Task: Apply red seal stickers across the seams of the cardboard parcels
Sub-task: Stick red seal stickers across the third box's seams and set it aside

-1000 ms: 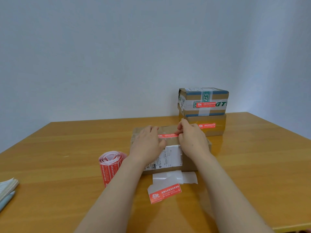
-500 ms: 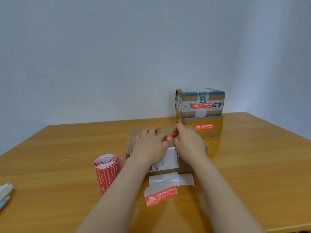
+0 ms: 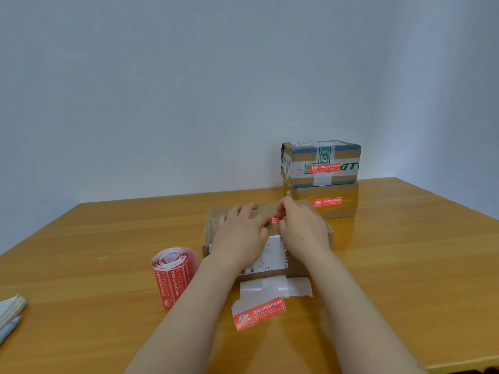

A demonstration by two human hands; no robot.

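A flat cardboard parcel (image 3: 213,225) lies on the wooden surface (image 3: 405,252) at the centre of the frame, and both hands rest on its top. The left hand (image 3: 240,236) lies flat, its fingers (image 3: 244,211) straight and close together, pressing on the cardboard. A red seal sticker (image 3: 276,220) shows in the narrow gap between the hands, on the parcel's top just above a white shipping label (image 3: 272,255). The right hand (image 3: 302,233) bends its fingers (image 3: 283,207) down over the sticker's right end; whether they pinch it or only press it cannot be told.

A roll of red stickers (image 3: 172,273) stands lower left of the parcel. Below the parcel lie white backing strips (image 3: 275,287) and a loose sticker (image 3: 259,314). Two stacked parcels (image 3: 321,184) at upper right each bear a red sticker.
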